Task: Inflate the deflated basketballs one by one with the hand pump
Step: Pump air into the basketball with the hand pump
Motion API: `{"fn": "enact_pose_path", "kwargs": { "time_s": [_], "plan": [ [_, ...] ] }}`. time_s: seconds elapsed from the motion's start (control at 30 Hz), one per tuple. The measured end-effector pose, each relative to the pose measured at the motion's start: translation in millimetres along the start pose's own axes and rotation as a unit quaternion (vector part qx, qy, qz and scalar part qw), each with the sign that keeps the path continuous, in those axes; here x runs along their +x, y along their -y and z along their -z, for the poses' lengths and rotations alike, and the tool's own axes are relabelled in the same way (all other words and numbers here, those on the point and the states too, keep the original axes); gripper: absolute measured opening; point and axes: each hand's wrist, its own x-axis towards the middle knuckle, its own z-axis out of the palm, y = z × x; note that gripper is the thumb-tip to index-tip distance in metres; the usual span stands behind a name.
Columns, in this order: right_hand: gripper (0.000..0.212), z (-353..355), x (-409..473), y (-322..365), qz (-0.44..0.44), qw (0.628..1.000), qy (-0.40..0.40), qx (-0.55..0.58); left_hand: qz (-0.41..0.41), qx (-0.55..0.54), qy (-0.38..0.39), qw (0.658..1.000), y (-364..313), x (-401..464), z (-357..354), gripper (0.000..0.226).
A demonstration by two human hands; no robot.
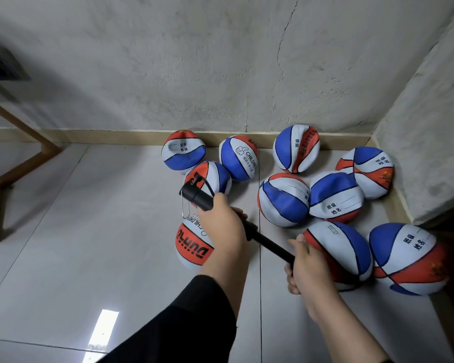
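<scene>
Tiled floor corner: left hand (222,221) grips the pump (202,197) barrel, right hand (303,268) its handle; stroke straight along the barrel.

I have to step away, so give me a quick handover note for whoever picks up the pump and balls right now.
Left hand: grips the pump barrel, held in the air.
Right hand: grips the handle end of the pump rod, which is drawn out.
Basketballs: ten on the tiled floor in the wall corner; many dented, such as the creased ball by the skirting.
Done: pump in hand. Its hose tip is hidden, so I cannot tell if it is in a ball.
Left: inflate the dented balls one by one.
</scene>
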Motion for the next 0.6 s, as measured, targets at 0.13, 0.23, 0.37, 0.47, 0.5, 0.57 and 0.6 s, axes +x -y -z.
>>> {"fn": "enact_pose_path", "kwargs": {
  "time_s": [0.13,0.23,0.37,0.47,0.5,0.57,0.6],
  "plan": [
    [0.04,-17.3,-1.0,6.1,0.022,0.999,0.006,-0.025,0.001,0.002,0.007,1.0,7.6,-24.4,-5.3,0.027],
    [0.046,-26.6,-1.6,12.7,0.05,0.998,0.012,-0.044,-0.002,-0.005,0.018,1.0,13.1,-34.3,-6.2,0.01],
    [0.053,-32.5,-5.4,13.5,0.038,0.998,0.027,-0.029,0.016,-0.003,0.039,0.999,12.8,-31.9,-3.6,0.017],
    [0.054,-33.0,-8.7,10.9,0.026,0.998,0.063,-0.014,0.021,0.005,0.045,0.999,9.4,-20.7,0.8,0.015],
    [0.049,-30.7,-8.9,10.6,0.028,0.997,0.067,-0.014,0.02,0.005,0.041,0.999,7.6,-16.6,2.5,0.018],
    [0.04,-21.2,-6.6,8.1,0.027,0.998,0.06,-0.014,0.013,-0.002,0.024,1.0,3.0,-7.3,6.5,0.031],
    [0.036,-14.5,-4.6,4.7,0.021,0.998,0.049,-0.012,0.013,-0.006,0.015,1.0,0.6,-1.5,8.9,0.034]
  ]
}}
